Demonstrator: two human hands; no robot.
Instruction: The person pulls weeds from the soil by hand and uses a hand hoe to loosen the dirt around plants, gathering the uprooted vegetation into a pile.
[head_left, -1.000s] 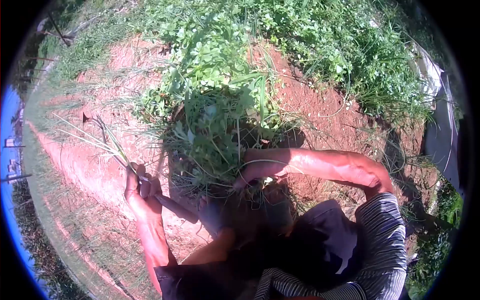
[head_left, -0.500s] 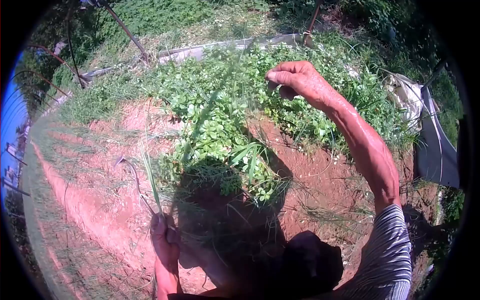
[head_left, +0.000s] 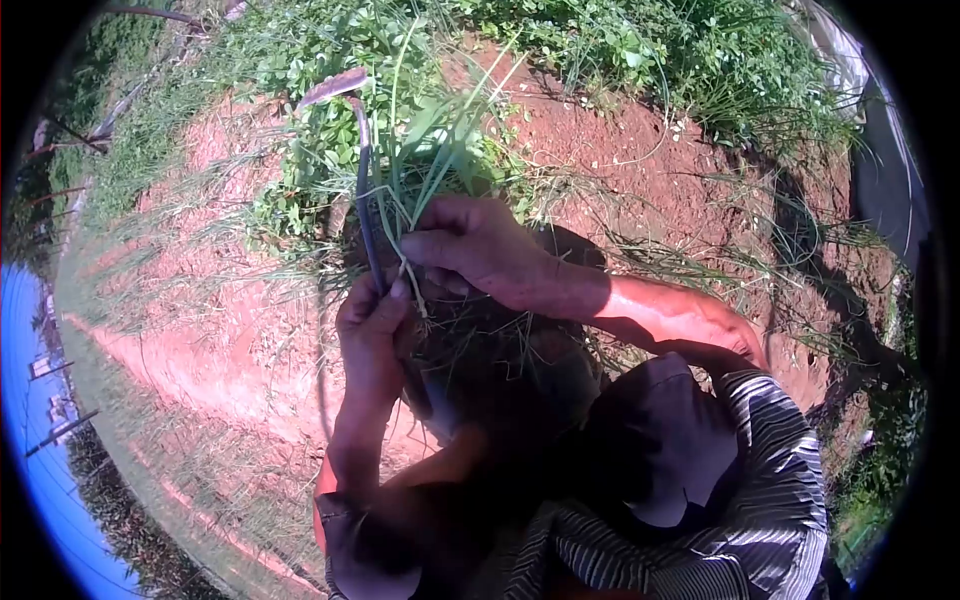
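My left hand (head_left: 372,340) is closed around a hand hoe (head_left: 364,185), whose curved neck rises to a rusty blade at the top left. The lower part of the hoe's handle passes under the hand into shadow. Right beside it, my right hand (head_left: 485,258) pinches a plant with long narrow leaves (head_left: 416,222) between thumb and fingers. Its pale stem and root end hang below the pinch, close to the left thumb. Leaves of the plant fan upward past the hoe neck. Both hands are together over shaded ground.
Low leafy greens (head_left: 340,150) grow ahead, with reddish bare soil (head_left: 610,140) at the right. Thin green blades lie in rows across the soil (head_left: 260,365) on the left. A grey sheet (head_left: 885,165) stands at the right edge. My knee (head_left: 680,430) is close below.
My right hand has come down from its raised position to the left hand and now pinches the plant. The left hand and hoe appear higher in view, and the view has tilted downward.
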